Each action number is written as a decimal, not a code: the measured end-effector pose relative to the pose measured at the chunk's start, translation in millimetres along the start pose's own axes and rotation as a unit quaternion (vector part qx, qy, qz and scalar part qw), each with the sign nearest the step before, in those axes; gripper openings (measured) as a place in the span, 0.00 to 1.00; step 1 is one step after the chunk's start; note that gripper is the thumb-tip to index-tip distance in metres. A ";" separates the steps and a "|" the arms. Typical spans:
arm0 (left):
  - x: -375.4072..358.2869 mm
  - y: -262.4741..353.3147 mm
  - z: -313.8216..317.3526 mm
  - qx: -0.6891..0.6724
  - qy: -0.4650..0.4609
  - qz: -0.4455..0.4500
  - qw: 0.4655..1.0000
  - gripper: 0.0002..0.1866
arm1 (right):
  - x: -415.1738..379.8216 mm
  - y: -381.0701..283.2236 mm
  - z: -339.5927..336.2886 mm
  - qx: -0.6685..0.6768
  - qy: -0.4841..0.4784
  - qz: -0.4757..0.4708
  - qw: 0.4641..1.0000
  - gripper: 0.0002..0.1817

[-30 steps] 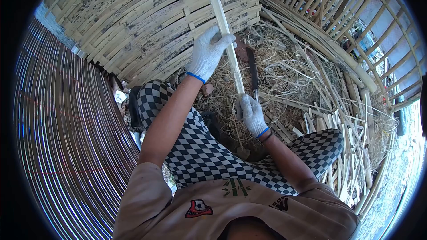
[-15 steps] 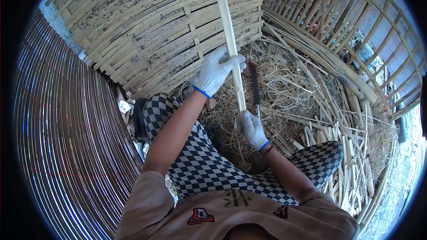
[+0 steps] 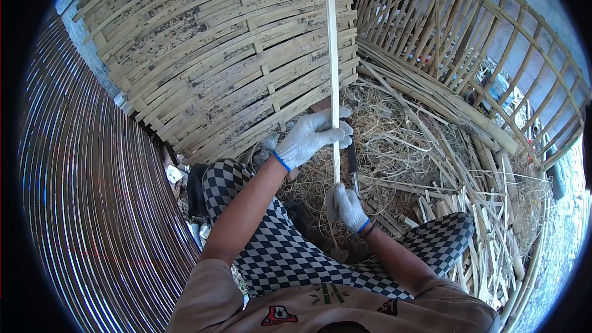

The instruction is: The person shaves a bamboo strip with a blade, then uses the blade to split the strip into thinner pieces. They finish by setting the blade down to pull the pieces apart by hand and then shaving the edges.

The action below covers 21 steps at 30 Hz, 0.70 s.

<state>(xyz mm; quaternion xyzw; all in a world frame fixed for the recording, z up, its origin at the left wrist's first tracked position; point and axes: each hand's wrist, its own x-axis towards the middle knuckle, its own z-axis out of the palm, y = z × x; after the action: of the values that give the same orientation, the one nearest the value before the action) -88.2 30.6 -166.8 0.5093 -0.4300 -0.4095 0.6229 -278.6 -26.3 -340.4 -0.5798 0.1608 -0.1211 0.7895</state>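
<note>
A long pale bamboo strip (image 3: 333, 55) stands lengthwise up the middle of the view. Around its lower part are the thumb and fingers of my left hand (image 3: 310, 139), in a white glove with a blue cuff. My right hand (image 3: 349, 208), gloved the same way, is closed on the strip's bottom end. Just right of the strip, a knife (image 3: 352, 159) with a dark part and a lighter lower part lies on the shavings, partly hidden by my left fingertips.
A woven bamboo panel (image 3: 216, 55) rises ahead on the left. Fine shavings (image 3: 394, 142) cover the ground. Split strips (image 3: 487, 240) are piled beside my right knee. Bamboo poles (image 3: 487, 132) and a slatted bamboo frame (image 3: 481, 12) stand at the right. Corrugated sheeting (image 3: 98, 172) is on the left.
The strip now stands more upright, with its lower end nearer my body. Both hands sit lower in the view, and my left hand is closer to my right along the strip.
</note>
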 end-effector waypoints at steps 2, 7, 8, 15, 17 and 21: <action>0.3 -2.4 -0.6 0.002 -0.010 0.011 1.000 0.25 | 1.0 5.8 -1.1 -0.017 -0.006 -0.007 1.000 0.34; 1.8 -6.8 -1.6 -0.021 -0.002 0.004 1.000 0.25 | 3.1 4.0 -2.8 -0.046 -0.001 -0.008 0.999 0.34; 1.8 -6.7 -1.9 -0.019 0.000 0.002 1.000 0.25 | 3.3 4.4 -3.4 -0.042 0.001 -0.004 0.999 0.33; 1.0 -7.5 0.3 -0.012 0.006 -0.001 1.000 0.23 | 4.8 4.9 -3.0 -0.049 0.009 0.002 0.999 0.31; 1.3 -7.8 1.1 -0.012 0.005 -0.001 1.000 0.23 | 6.2 5.1 -3.3 -0.051 0.010 0.003 0.999 0.32; 2.8 -9.5 0.3 -0.019 0.008 -0.007 1.000 0.23 | 5.0 -1.2 0.1 -0.065 0.008 -0.001 0.998 0.34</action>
<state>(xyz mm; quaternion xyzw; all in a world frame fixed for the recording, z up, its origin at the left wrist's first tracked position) -88.4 26.5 -175.8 0.5038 -0.4136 -0.4182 0.6327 -273.9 -28.5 -339.8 -0.6288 0.1745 -0.1159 0.7489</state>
